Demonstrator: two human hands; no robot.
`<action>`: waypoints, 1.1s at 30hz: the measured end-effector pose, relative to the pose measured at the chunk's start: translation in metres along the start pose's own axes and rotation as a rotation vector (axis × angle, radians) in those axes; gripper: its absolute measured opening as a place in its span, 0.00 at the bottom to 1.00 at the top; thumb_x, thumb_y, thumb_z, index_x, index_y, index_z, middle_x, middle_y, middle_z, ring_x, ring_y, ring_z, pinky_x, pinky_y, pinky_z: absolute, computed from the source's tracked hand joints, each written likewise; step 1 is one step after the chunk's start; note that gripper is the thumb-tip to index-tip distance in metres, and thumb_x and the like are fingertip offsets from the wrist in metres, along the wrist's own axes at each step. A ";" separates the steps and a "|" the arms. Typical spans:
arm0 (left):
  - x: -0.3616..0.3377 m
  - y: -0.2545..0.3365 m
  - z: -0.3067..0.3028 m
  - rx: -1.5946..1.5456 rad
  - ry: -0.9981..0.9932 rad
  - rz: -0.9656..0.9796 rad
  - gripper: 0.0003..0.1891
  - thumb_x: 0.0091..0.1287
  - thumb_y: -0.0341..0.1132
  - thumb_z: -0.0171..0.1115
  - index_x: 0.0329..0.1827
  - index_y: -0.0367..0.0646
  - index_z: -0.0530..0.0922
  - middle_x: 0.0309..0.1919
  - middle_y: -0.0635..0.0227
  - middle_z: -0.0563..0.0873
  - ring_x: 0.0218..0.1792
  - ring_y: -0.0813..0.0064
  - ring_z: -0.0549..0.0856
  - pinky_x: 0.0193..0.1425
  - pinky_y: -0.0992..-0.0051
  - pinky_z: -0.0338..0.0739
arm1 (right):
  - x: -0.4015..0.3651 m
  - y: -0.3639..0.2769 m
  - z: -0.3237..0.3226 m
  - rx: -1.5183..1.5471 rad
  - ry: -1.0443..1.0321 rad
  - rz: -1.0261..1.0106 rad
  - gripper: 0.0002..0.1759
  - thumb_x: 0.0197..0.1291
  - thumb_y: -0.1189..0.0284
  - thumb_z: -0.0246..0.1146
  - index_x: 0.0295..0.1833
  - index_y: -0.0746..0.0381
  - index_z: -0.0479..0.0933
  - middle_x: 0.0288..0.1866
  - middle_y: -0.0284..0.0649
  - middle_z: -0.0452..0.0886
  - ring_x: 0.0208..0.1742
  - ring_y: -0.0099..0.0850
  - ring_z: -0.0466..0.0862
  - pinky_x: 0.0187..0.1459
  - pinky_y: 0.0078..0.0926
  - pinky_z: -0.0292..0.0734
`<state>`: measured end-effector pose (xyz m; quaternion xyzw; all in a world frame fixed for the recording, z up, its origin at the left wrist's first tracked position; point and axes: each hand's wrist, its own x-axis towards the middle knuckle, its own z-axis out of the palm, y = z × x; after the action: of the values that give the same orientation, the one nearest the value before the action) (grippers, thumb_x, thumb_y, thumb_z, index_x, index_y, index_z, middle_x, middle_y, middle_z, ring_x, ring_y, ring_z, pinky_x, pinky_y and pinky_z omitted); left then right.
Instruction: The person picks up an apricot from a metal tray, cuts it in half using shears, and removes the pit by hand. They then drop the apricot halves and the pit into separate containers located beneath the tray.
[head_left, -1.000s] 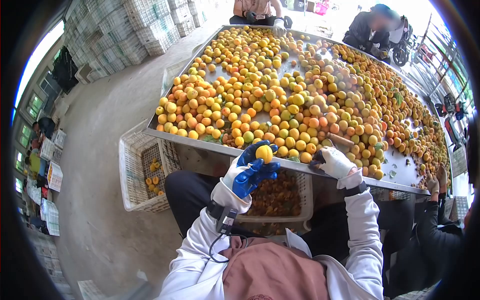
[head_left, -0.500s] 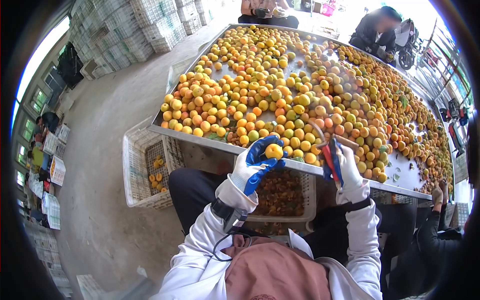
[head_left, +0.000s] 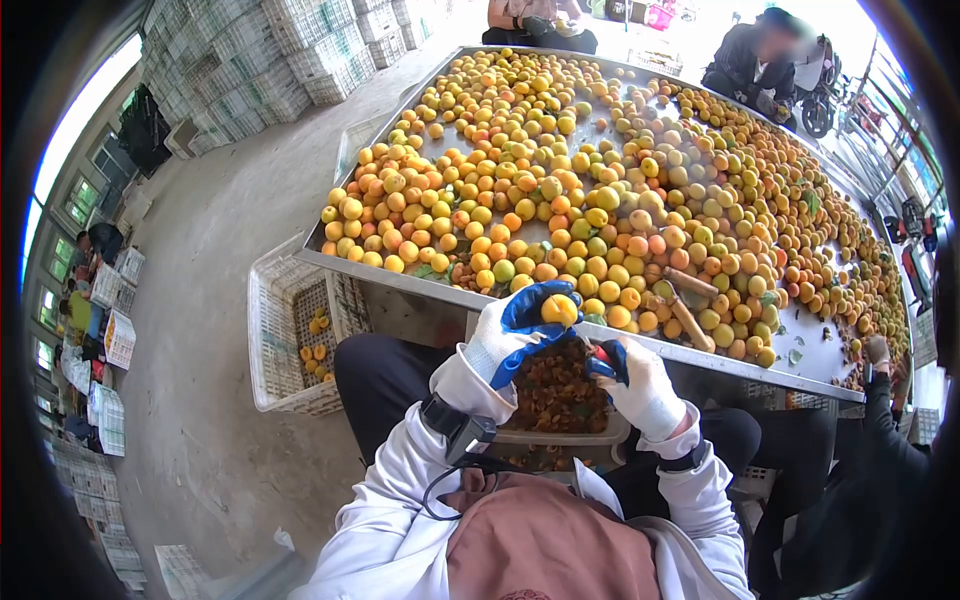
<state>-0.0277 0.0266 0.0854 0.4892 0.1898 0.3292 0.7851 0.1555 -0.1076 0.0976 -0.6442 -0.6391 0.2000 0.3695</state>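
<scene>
My left hand (head_left: 520, 328), in a white glove with blue coating, is closed round a yellow apricot (head_left: 559, 309) at the table's near edge. Just to its right is my right hand (head_left: 637, 385), gloved the same way. Its fingers are closed on a small red-handled tool (head_left: 600, 354), whose working end I cannot make out clearly. Beyond the hands, many yellow and orange apricots (head_left: 500, 180) cover the metal table (head_left: 400, 280). Two wooden handles, a far one (head_left: 690, 281) and a near one (head_left: 692, 325), lie among the fruit.
A white crate (head_left: 262, 340) with a few halved apricots stands on the floor at left. Below my hands another crate (head_left: 610, 432) holds brownish fruit scraps. Co-workers sit at the far side, and a co-worker's hand (head_left: 877, 352) is at the right edge. Crates (head_left: 240, 70) are stacked behind.
My right hand has moved left and down, off the fruit to beside my left hand, with the red-handled tool. The near wooden handle now shows. My left hand has shifted slightly right, turning the apricot.
</scene>
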 end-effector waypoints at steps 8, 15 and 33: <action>0.000 0.010 0.008 -0.014 -0.005 -0.054 0.23 0.68 0.21 0.65 0.67 0.33 0.74 0.57 0.59 0.85 0.60 0.67 0.84 0.69 0.69 0.77 | -0.008 0.011 -0.001 0.073 -0.016 -0.022 0.12 0.60 0.78 0.65 0.50 0.65 0.76 0.36 0.56 0.83 0.41 0.58 0.83 0.40 0.45 0.77; -0.003 0.019 0.016 -0.016 -0.015 -0.068 0.22 0.68 0.20 0.64 0.66 0.34 0.76 0.57 0.61 0.85 0.60 0.69 0.83 0.68 0.71 0.78 | -0.009 0.002 -0.007 0.136 -0.107 0.052 0.11 0.63 0.79 0.60 0.51 0.67 0.76 0.32 0.57 0.82 0.38 0.59 0.83 0.37 0.43 0.77; 0.007 -0.032 0.046 -0.381 -0.080 -0.083 0.21 0.76 0.33 0.59 0.69 0.37 0.71 0.58 0.57 0.84 0.56 0.66 0.85 0.63 0.68 0.80 | -0.016 0.020 0.028 0.351 0.157 0.125 0.12 0.75 0.74 0.52 0.52 0.69 0.77 0.36 0.50 0.83 0.36 0.39 0.82 0.42 0.34 0.77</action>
<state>0.0165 -0.0081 0.0774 0.3364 0.1128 0.3068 0.8832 0.1470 -0.1154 0.0608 -0.6220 -0.5226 0.2799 0.5116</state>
